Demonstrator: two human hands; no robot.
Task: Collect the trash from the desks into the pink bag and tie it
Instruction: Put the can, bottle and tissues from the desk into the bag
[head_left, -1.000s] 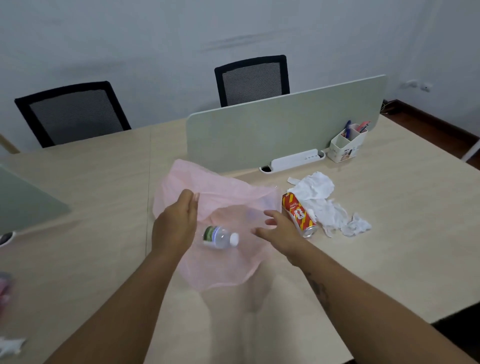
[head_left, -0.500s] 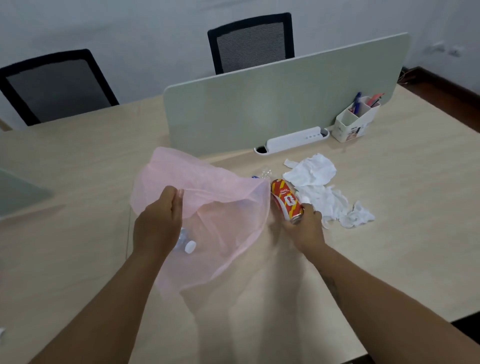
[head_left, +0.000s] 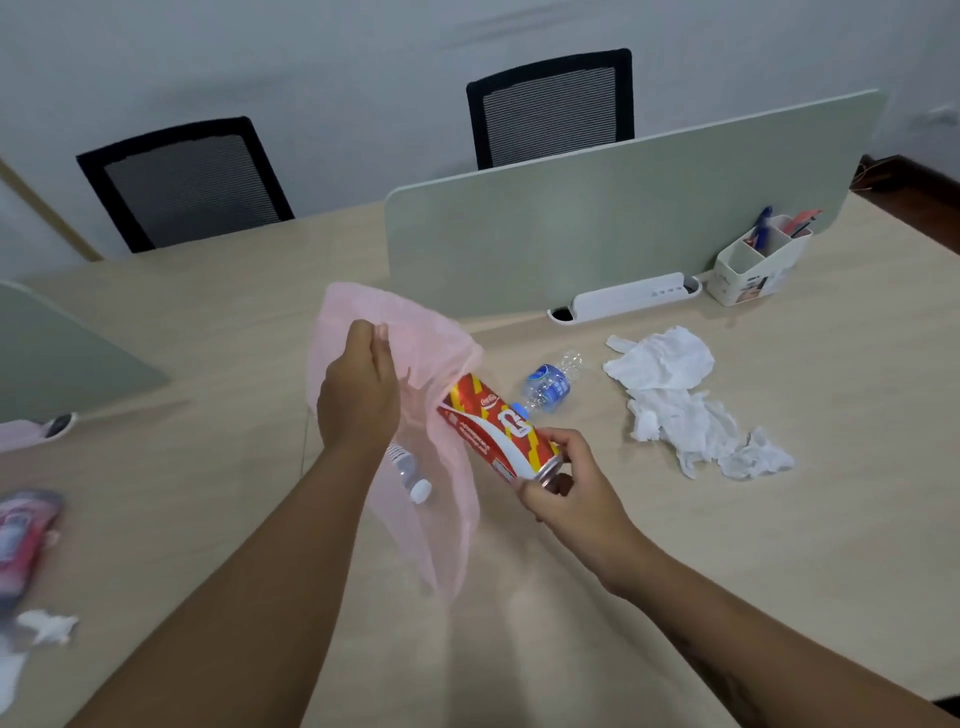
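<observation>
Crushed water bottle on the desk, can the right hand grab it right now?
Probably not yet: the right hand grips the can, so its fingers are taken. Otherwise the crushed bottle lies uncovered just beyond the can.

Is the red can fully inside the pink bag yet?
No: the right hand holds the red can by its base, with only its far end at the mouth of the pink bag.

Bare forearms, with the left hand (head_left: 358, 395) and right hand (head_left: 571, 493) uncovered.
A faint dark mark (head_left: 727, 680), perhaps a tattoo, runs along the right forearm (head_left: 691, 618); the left forearm (head_left: 249, 597) looks plain.
</observation>
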